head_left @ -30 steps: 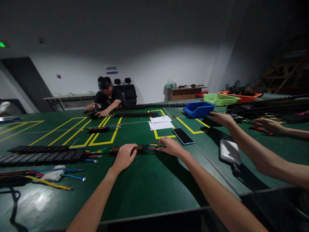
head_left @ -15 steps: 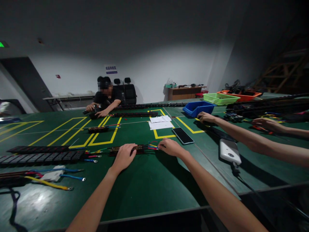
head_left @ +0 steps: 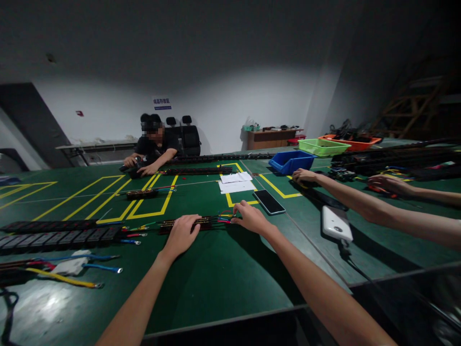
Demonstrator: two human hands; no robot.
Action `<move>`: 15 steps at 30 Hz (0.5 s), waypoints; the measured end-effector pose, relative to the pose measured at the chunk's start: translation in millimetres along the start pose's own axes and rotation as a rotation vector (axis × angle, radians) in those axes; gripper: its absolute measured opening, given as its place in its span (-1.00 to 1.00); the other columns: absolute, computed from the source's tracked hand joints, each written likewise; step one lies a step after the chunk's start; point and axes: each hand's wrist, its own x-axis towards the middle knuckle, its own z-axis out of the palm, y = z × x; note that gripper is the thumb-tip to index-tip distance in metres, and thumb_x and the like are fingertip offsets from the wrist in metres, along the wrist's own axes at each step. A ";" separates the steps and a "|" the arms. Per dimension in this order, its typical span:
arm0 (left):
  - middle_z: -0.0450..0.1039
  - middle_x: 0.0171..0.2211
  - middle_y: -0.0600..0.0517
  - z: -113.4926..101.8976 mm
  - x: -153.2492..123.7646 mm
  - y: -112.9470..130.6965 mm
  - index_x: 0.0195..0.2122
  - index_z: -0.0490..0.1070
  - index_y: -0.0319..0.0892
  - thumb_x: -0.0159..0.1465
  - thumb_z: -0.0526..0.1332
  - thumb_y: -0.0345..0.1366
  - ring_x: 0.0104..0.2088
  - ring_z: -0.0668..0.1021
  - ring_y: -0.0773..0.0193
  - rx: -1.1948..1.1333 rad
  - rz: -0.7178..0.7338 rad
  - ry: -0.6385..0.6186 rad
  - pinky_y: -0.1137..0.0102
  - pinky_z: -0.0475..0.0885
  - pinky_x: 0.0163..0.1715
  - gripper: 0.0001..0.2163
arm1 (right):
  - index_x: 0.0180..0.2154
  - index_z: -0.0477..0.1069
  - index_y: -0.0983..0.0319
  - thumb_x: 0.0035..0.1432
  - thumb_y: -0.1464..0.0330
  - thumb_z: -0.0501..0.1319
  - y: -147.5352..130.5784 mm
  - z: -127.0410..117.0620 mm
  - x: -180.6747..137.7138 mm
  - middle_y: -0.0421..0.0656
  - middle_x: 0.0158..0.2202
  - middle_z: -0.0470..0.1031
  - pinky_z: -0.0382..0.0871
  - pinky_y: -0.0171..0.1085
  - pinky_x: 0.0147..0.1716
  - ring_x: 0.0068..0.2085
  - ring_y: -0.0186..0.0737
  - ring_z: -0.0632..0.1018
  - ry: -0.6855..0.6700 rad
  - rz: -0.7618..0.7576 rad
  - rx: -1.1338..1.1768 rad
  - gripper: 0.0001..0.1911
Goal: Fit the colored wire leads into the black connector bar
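Right-hand fingers (head_left: 239,208) raised slightly at wires (head_left: 224,218); orange tray (head_left: 363,144) (dark items (head_left: 346,129) inside).

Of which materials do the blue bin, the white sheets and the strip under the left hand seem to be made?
Blue bin: probably plastic with a smooth finish, given its even colour. White sheets: apparently matte paper, thin and flat. Strip: its gold-coloured lines look like metal, perhaps copper or brass, by their colour; what its dark body is made of, I cannot tell.
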 end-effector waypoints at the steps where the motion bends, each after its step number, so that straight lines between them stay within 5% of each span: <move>1: 0.53 0.14 -0.07 0.0 0.1 -0.1 0.15 0.46 -0.08 0.42 0.08 -0.14 0.16 0.51 0.04 0.002 -0.005 -0.002 -0.03 0.34 0.24 -0.65 | -0.03 0.44 0.13 0.27 0.15 0.33 -0.1 -1.0 0.1 -0.11 -0.05 0.40 0.23 -0.31 -0.29 -0.17 -0.18 0.52 0.005 -0.003 -0.003 -0.69; 10: 0.53 0.13 -0.06 2.6 1.4 -4.8 0.15 0.46 -0.07 0.42 0.08 -0.11 0.16 0.51 0.03 0.013 0.003 0.004 -0.03 0.36 0.22 -0.64 | -0.14 0.57 0.14 0.42 0.27 0.10 -3.4 -9.6 -1.4 -0.09 -0.11 0.48 0.23 -0.31 -0.25 -0.12 -0.17 0.55 -0.101 -0.020 0.001 -0.73; 15: 0.52 0.14 -0.07 4.9 1.9 -9.6 0.15 0.46 -0.08 0.44 0.06 -0.13 0.16 0.51 0.05 0.027 0.029 0.008 -0.01 0.37 0.21 -0.64 | -0.07 0.50 0.14 0.36 0.22 0.21 -1.4 -5.6 0.0 -0.09 -0.06 0.47 0.23 -0.31 -0.25 -0.11 -0.16 0.54 -0.077 -0.029 0.023 -0.80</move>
